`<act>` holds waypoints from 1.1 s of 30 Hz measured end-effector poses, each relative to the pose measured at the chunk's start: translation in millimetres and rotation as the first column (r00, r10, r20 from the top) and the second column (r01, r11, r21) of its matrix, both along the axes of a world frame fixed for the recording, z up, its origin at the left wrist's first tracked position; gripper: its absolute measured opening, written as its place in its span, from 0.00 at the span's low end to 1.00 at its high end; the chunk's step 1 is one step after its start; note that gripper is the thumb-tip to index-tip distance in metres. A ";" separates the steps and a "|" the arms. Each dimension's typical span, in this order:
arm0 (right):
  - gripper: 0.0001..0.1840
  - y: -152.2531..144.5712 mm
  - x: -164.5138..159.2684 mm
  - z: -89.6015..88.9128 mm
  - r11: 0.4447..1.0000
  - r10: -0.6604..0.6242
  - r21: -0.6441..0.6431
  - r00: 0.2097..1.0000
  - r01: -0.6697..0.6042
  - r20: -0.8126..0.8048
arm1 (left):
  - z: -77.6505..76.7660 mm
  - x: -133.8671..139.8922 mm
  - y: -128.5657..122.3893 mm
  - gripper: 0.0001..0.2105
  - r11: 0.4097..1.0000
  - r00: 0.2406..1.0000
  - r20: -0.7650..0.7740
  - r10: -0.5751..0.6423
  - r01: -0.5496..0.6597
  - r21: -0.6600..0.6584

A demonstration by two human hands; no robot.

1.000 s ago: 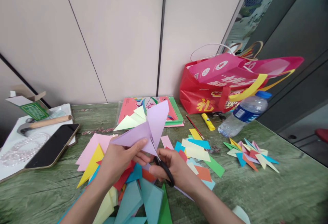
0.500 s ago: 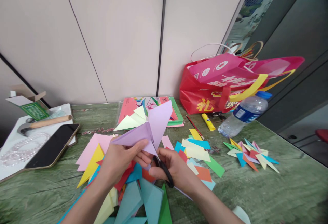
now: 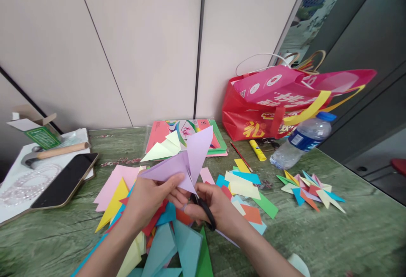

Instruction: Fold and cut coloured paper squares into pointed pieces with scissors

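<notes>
My left hand (image 3: 158, 198) pinches a folded purple paper (image 3: 166, 169) between thumb and fingers, over the heaped coloured paper. In my right hand (image 3: 214, 207) is a pair of black-handled scissors (image 3: 206, 213), fingers in the loops. The blades lie in the slit of the purple paper, whose right flap stands up. Below the hands are teal folded pieces (image 3: 161, 247), a green one (image 3: 204, 258) and red and blue scraps. Pink folded paper (image 3: 114, 184) and a yellow piece (image 3: 114, 207) lie left of my left hand.
Paper strips (image 3: 244, 186) lie right of my hands, folded paper stars (image 3: 311, 188) farther right. Behind stand a red bag (image 3: 253, 112), a plastic bottle (image 3: 292, 146), a glue stick (image 3: 257, 150) and a paper pack (image 3: 158, 135). A phone (image 3: 65, 179) and hammer (image 3: 57, 152) lie left.
The purple paper's upright flap has narrowed and tilted slightly, and the slit shows a little differently around the blades. Both hands stay in nearly the same place.
</notes>
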State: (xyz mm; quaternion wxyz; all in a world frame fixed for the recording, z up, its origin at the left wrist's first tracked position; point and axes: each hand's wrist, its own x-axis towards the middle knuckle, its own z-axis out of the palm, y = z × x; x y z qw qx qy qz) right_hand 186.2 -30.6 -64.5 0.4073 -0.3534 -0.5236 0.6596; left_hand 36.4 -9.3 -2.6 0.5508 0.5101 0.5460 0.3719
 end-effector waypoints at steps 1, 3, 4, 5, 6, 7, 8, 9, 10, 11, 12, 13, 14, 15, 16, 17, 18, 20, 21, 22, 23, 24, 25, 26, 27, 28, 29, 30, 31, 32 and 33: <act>0.21 0.0 0.0 -0.1 1.000 0.000 -0.006 1.000 0.000 0.000 | -0.6 -0.6 -0.2 0.12 1.000 1.000 0.004 -0.005 0.005 0.002; 0.21 -0.4 0.0 0.0 1.000 -0.008 -0.013 1.000 0.008 0.008 | -1.6 -1.6 -0.3 0.12 1.000 1.000 0.007 -0.028 0.028 -0.001; 0.20 -0.7 0.1 0.1 1.000 -0.010 -0.014 1.000 0.010 0.016 | -2.0 -1.9 -0.2 0.12 0.999 0.999 0.008 -0.038 0.038 -0.003; 0.20 -1.1 0.2 0.3 1.000 -0.012 -0.016 1.000 0.012 0.023 | -2.2 -2.1 0.1 0.12 0.999 0.999 0.008 -0.044 0.044 -0.006; 0.20 -1.5 0.4 0.4 1.000 -0.014 -0.018 1.000 0.015 0.027 | -2.4 -2.1 0.4 0.12 0.999 0.999 0.008 -0.046 0.046 -0.010; 0.20 -1.9 0.5 0.4 1.000 -0.018 -0.018 0.999 0.019 0.029 | -2.5 -1.9 0.8 0.12 0.999 0.999 0.010 -0.042 0.042 -0.010; 0.20 -2.3 0.6 0.3 1.000 -0.021 -0.016 0.999 0.022 0.031 | -2.6 -1.7 1.2 0.11 0.999 0.999 0.012 -0.039 0.039 -0.010; 0.19 -2.6 0.7 0.2 1.000 -0.025 -0.012 0.999 0.025 0.032 | -2.7 -1.3 1.5 0.11 0.999 0.999 0.016 -0.039 0.039 -0.011; 0.19 -2.8 0.7 -0.1 1.000 -0.029 -0.007 0.999 0.029 0.035 | -2.8 -1.0 1.6 0.11 0.999 0.999 0.022 -0.039 0.039 -0.009; 0.18 -3.0 0.7 -0.4 1.000 -0.031 -0.002 0.999 0.031 0.037 | -2.8 -0.6 1.4 0.11 0.999 0.999 0.027 -0.039 0.039 -0.008; 0.18 -3.1 0.6 -0.8 1.000 -0.031 0.000 0.999 0.031 0.038 | -2.7 -0.2 1.2 0.12 0.999 0.999 0.030 -0.038 0.038 -0.005; 0.18 -3.1 0.5 -1.2 1.000 -0.030 -0.001 0.999 0.030 0.039 | -2.5 0.0 0.8 0.12 0.999 0.999 0.028 -0.037 0.037 -0.001; 0.18 -3.0 0.5 -1.4 1.000 -0.027 -0.003 0.999 0.028 0.042 | -2.0 0.1 0.4 0.13 0.999 0.999 0.025 -0.041 0.041 0.001; 0.18 -2.8 0.4 -1.5 1.000 -0.026 -0.005 0.999 0.026 0.044 | -1.4 -0.2 0.2 0.13 0.999 0.999 0.020 -0.045 0.045 0.006; 0.18 -2.4 0.3 -1.5 1.000 -0.025 -0.006 0.999 0.025 0.043 | -0.7 -0.7 0.3 0.13 0.998 0.998 0.015 -0.053 0.053 0.016; 0.18 -2.0 0.3 -1.3 1.000 -0.024 -0.009 0.999 0.024 0.038 | 0.1 -1.7 0.6 0.13 0.998 0.998 0.010 -0.058 0.057 0.033; 0.19 -1.6 0.3 -1.1 1.000 -0.023 -0.012 0.999 0.024 0.032 | 0.8 -3.0 1.2 0.13 0.997 0.999 0.007 -0.053 0.052 0.060; 0.19 -0.9 0.5 -0.7 0.999 -0.031 -0.018 0.999 0.031 0.017 | 1.7 -6.3 2.9 0.10 0.992 1.000 -0.006 -0.025 0.025 0.121; 0.19 -0.6 0.7 -0.7 0.999 -0.034 -0.019 0.999 0.034 0.014 | 1.9 -7.9 3.7 0.08 0.989 1.000 -0.015 -0.009 0.011 0.146; 0.19 -0.5 0.9 -1.0 0.999 -0.036 -0.021 0.999 0.036 0.016 | 1.9 -9.2 4.2 0.07 0.988 1.000 -0.021 0.001 0.002 0.156; 0.19 -0.5 1.0 -1.4 0.999 -0.039 -0.023 0.999 0.040 0.020 | 1.8 -10.1 4.6 0.07 0.988 1.000 -0.023 0.008 -0.004 0.153; 0.19 -0.6 1.1 -1.9 0.999 -0.040 -0.026 0.999 0.041 0.022 | 1.7 -10.3 4.6 0.08 0.990 1.000 -0.022 0.008 -0.005 0.139; 0.19 -0.6 1.0 -2.5 0.999 -0.040 -0.032 0.999 0.041 0.023 | 1.7 -10.1 4.4 0.08 0.993 1.000 -0.018 0.009 -0.007 0.120; 0.19 -0.7 0.9 -3.0 0.998 -0.041 -0.042 0.999 0.042 0.023 | 1.8 -9.4 4.1 0.08 0.995 1.000 -0.012 0.012 -0.010 0.100; 0.20 -0.7 0.6 -3.4 0.998 -0.043 -0.054 0.999 0.044 0.020 | 2.0 -8.5 3.8 0.08 0.996 1.000 -0.008 0.017 -0.016 0.084; 0.21 -0.7 0.1 -3.7 0.997 -0.045 -0.065 0.999 0.045 0.013 | 2.4 -7.6 3.5 0.08 0.997 1.000 -0.005 0.021 -0.021 0.075; 0.22 -0.5 -0.5 -3.8 0.997 -0.045 -0.070 0.999 0.045 -0.001 | 2.7 -6.8 3.3 0.08 0.997 1.000 -0.005 0.025 -0.024 0.072; 0.23 -0.2 -1.1 -3.8 0.997 -0.044 -0.070 0.999 0.043 -0.021 | 2.9 -6.3 3.1 0.08 0.997 1.000 -0.006 0.027 -0.026 0.074; 0.25 0.2 -1.7 -3.9 0.997 -0.045 -0.064 0.998 0.042 -0.047 | 2.9 -6.1 3.0 0.08 0.997 1.000 -0.008 0.018 -0.017 0.075; 0.26 0.6 -2.3 -3.8 0.998 -0.044 -0.054 0.996 0.040 -0.077 | 2.7 -6.1 3.0 0.08 0.997 1.000 -0.012 0.001 -0.001 0.077; 0.26 1.1 -2.7 -3.8 0.998 -0.043 -0.044 0.994 0.039 -0.105 | 2.2 -6.3 3.0 0.08 0.997 1.000 -0.018 -0.021 0.022 0.079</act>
